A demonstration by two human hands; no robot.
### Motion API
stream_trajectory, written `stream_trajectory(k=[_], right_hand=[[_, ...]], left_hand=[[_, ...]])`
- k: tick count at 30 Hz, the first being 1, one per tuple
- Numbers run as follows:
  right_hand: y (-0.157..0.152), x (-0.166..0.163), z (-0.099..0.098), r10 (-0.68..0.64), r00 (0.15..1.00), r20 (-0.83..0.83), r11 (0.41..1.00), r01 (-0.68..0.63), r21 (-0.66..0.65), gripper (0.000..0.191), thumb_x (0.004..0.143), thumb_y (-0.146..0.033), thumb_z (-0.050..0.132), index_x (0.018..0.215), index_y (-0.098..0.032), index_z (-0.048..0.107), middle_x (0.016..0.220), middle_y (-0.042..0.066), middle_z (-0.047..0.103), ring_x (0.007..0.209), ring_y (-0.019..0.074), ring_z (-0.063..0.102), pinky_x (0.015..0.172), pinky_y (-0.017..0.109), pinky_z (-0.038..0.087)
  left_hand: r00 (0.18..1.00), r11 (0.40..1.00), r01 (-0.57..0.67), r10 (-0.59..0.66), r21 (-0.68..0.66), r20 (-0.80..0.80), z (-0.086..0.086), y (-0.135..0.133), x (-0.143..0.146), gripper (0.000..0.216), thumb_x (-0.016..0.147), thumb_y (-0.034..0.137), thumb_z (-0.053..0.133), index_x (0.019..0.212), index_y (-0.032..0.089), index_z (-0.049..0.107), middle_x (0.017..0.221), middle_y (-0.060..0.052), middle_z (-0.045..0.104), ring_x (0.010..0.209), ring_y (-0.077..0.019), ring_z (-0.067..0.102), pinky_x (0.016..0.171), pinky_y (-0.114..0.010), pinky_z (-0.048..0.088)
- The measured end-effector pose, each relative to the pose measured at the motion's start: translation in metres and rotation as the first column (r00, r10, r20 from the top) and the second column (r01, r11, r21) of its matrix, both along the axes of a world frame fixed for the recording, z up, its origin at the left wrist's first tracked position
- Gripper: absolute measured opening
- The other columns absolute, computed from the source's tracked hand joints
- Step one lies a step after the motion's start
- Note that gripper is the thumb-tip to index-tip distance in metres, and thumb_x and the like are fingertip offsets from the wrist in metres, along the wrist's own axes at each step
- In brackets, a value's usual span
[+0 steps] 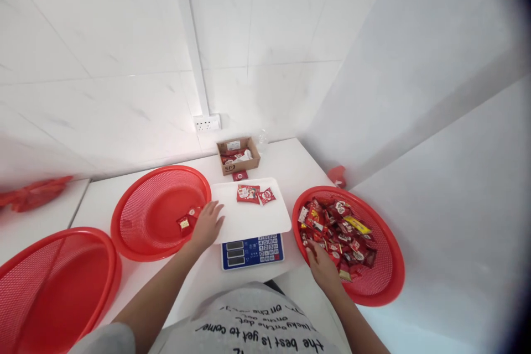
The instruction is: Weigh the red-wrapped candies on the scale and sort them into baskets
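My left hand (207,224) rests with fingers spread at the right rim of a red mesh basket (136,204), beside two small red snack packets (188,219) lying in it. It holds nothing. A white weighing scale (249,221) with a blue keypad stands in the middle, with two red packets (255,194) on its tray. My right hand (321,263) reaches into the right red basket (390,265), its fingers down among several red and yellow snack packets (340,232). Whether it grips one is hidden.
A second red mesh basket (50,282) sits at the near left. A small cardboard box (238,156) with packets stands at the back by the wall socket (206,122). White walls close in behind and on the right. Red material (33,192) lies far left.
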State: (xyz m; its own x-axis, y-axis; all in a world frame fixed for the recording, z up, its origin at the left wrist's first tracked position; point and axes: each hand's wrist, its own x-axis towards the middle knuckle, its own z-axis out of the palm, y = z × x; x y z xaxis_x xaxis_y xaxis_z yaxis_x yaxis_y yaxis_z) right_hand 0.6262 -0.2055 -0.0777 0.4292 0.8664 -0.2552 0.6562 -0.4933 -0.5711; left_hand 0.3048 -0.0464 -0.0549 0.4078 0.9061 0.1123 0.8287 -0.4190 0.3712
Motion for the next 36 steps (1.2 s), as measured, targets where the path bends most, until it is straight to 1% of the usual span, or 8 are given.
stream_trajectory(k=[4,10,18,24,28,30,33,36], right_hand=[[0.021,-0.001,0.009,0.131,0.989,0.071,0.975,-0.141,0.171,0.041,0.085,-0.031,0.032,0.115,-0.014,0.054,0.118,0.012,0.057,0.111,0.0209,0.050,0.099,0.037,0.037],[0.065,-0.012,0.027,0.377,0.914,0.149,0.872,-0.405,0.276,0.036,0.087,-0.027,0.034,0.115,-0.019,0.055,0.118,0.010,0.057,0.113,0.0212,0.048,0.100,0.040,0.037],[0.155,-0.026,0.022,0.650,0.734,0.196,0.724,-0.677,0.134,0.049,0.081,-0.013,0.039,0.130,-0.016,0.042,0.141,0.010,0.037,0.131,0.0256,0.027,0.104,0.042,0.030],[0.179,-0.043,0.013,0.767,0.609,0.200,0.606,-0.791,0.084,0.056,0.077,0.000,0.033,0.127,-0.021,0.046,0.144,0.005,0.033,0.134,0.0280,0.020,0.103,0.047,0.027],[0.176,-0.050,0.009,0.711,0.687,0.148,0.672,-0.726,0.144,0.045,0.075,-0.004,0.041,0.115,-0.020,0.055,0.135,0.010,0.042,0.120,0.0241,0.040,0.097,0.036,0.034],[0.173,-0.051,0.009,0.664,0.744,0.077,0.731,-0.667,0.142,0.041,0.073,-0.006,0.045,0.110,-0.020,0.057,0.127,0.011,0.047,0.112,0.0215,0.047,0.093,0.032,0.037],[0.166,-0.050,0.013,0.587,0.805,-0.086,0.808,-0.578,0.109,0.039,0.071,-0.013,0.052,0.109,-0.020,0.056,0.109,0.008,0.056,0.100,0.0189,0.054,0.087,0.029,0.040],[0.155,-0.047,0.019,0.472,0.821,-0.321,0.880,-0.461,0.116,0.035,0.069,-0.022,0.056,0.104,-0.019,0.056,0.101,0.005,0.062,0.092,0.0177,0.058,0.084,0.029,0.043]], left_hand=[[0.991,0.989,0.128,-0.131,-0.078,-0.029,-0.003,0.026,0.065,0.039,0.088,0.027,0.037,0.124,0.015,0.046,0.135,-0.011,0.044,0.129,-0.0237,0.031,0.106,-0.041,0.027],[0.993,0.982,0.052,-0.070,-0.184,-0.097,-0.008,0.065,0.117,0.041,0.088,0.021,0.034,0.128,0.018,0.041,0.137,-0.011,0.040,0.131,-0.0255,0.026,0.104,-0.046,0.024],[0.973,0.938,-0.199,0.154,-0.284,-0.174,0.000,0.036,0.111,0.043,0.069,0.022,0.061,0.111,0.016,0.055,0.107,-0.012,0.056,0.104,-0.0266,0.049,0.090,-0.036,0.037],[0.921,0.852,-0.389,0.352,-0.350,-0.165,0.012,-0.003,0.088,0.026,0.064,0.014,0.062,0.089,0.019,0.056,0.099,-0.006,0.058,0.095,-0.0208,0.053,0.079,-0.028,0.040],[0.876,0.787,-0.475,0.465,-0.394,-0.128,0.020,-0.013,0.077,0.022,0.068,0.017,0.059,0.089,0.020,0.053,0.084,-0.003,0.062,0.080,-0.0192,0.058,0.068,-0.028,0.042],[0.834,0.746,-0.458,0.549,-0.484,0.055,0.024,-0.015,0.073,0.025,0.068,0.016,0.059,0.091,0.020,0.052,0.083,-0.002,0.063,0.077,-0.0174,0.059,0.066,-0.027,0.043],[0.620,0.678,-0.304,0.674,-0.669,0.401,0.031,-0.018,0.066,0.024,0.066,0.014,0.061,0.089,0.017,0.055,0.083,-0.003,0.065,0.074,-0.0159,0.061,0.066,-0.026,0.045],[0.399,0.588,-0.127,0.767,-0.799,0.501,0.034,-0.020,0.057,0.023,0.064,0.019,0.065,0.085,0.015,0.056,0.080,-0.005,0.066,0.069,-0.0161,0.062,0.066,-0.029,0.048]])
